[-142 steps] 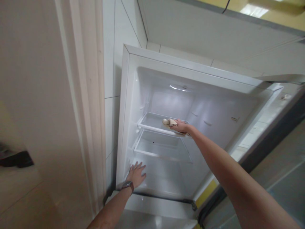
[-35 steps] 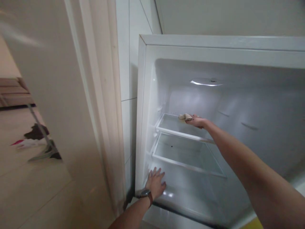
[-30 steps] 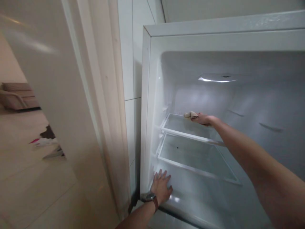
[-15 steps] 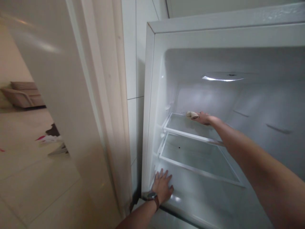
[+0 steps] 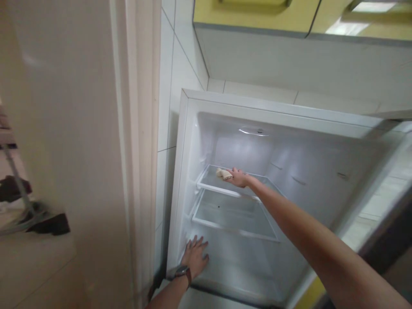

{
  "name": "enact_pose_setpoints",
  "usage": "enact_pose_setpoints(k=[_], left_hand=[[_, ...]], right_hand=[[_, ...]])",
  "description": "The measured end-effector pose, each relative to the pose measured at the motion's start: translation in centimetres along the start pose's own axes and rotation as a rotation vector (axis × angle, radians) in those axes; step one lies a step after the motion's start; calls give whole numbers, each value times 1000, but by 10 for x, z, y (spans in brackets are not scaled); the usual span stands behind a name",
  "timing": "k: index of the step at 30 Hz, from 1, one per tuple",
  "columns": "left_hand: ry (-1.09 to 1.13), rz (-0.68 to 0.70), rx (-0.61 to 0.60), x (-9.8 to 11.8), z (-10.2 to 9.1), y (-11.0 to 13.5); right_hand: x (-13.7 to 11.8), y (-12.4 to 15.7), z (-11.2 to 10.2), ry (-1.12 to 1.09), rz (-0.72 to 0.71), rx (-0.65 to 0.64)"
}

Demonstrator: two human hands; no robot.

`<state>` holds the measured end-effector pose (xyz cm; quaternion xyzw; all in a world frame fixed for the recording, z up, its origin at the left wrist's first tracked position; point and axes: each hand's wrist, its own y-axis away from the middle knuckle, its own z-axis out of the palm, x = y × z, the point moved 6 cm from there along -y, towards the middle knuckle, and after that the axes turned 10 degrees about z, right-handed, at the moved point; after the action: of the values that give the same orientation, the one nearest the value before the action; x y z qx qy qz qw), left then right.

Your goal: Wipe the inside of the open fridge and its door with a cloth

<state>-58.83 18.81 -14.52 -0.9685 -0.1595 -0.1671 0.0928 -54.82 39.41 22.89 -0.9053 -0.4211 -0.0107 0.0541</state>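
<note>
Inside the open white fridge, my right hand grips a cream cloth over the upper glass shelf. The cloth is bunched and sticks out to the left of my fingers. Below it lies a second glass shelf with a white front rim and a small dark spot on it. My left hand, with a watch on the wrist, rests with fingers spread at the lower left of the fridge interior. Nothing is in that hand.
A pale door frame and white tiled wall stand close on the left. Yellow cabinets hang above the fridge. The fridge light is in the ceiling inside. A mop-like tool stands beyond the doorway.
The view has pulled back and tilted up, so the yellow cabinets now show. My right hand with the cloth remains over the upper shelf; my left hand stays at the lower left.
</note>
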Motion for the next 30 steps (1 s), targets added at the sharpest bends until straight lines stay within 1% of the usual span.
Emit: enact_pose_setpoints(k=[3, 5, 7, 9, 13, 17, 26, 30], left_hand=[[-23, -2, 1, 1, -1, 0], [-26, 3, 7, 1, 0, 0], [-23, 8, 26, 1, 1, 0], [-20, 18, 41, 0, 1, 0], [-18, 21, 26, -1, 2, 0], [-10, 21, 10, -1, 2, 0], [-11, 19, -7, 1, 1, 2], [-13, 7, -20, 1, 5, 1]], right_hand=[[-21, 27, -5, -13, -49, -39], [-32, 40, -8, -20, -82, -57], [-38, 47, -11, -22, -97, -66], [-42, 46, -13, -20, -101, -83], [-43, 29, -12, -21, -78, -114], [-44, 10, -10, -44, -49, -103], [-48, -17, -5, -60, -21, -82], [-49, -36, -1, -69, 7, -60]])
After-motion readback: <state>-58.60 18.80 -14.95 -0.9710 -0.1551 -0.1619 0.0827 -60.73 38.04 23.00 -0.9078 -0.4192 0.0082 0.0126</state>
